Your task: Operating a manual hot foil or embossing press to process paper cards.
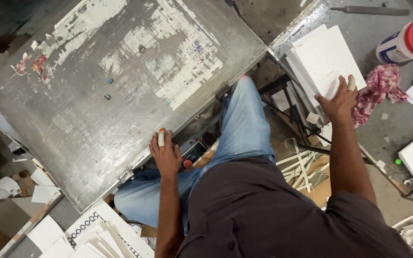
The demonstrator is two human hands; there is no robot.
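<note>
Head view, looking down over a seated person in blue jeans (244,124) and a dark shirt. Left hand (166,155) lies flat and open on the near edge of the metal tabletop (120,81), gripping nothing; one finger wears a pale wrap with an orange tip (161,137). Right hand (340,101) reaches out to the side and rests open, palm down, on the near corner of the white sheet stack (328,57); it presses rather than grips, and one finger carries the same kind of wrap. The stack sits on a second grey surface to the right, its sheets slightly fanned at the left edge. Just beside the right hand lies a pink rag (376,91); further off stands a white bottle with a red cap (405,43). White offcut strips (302,165) litter the floor under the frame between the two surfaces. Judgement: the step in hand looks like taking the top sheet. To do it well, slide the fingertips to the fanned edge, separate one sheet only, and lift it level so the corners do not catch the rag. Keep the left hand planted as a brace on the tabletop. Whether the top sheet is perforated or merely dotted, I cannot tell at this resolution.
</note>
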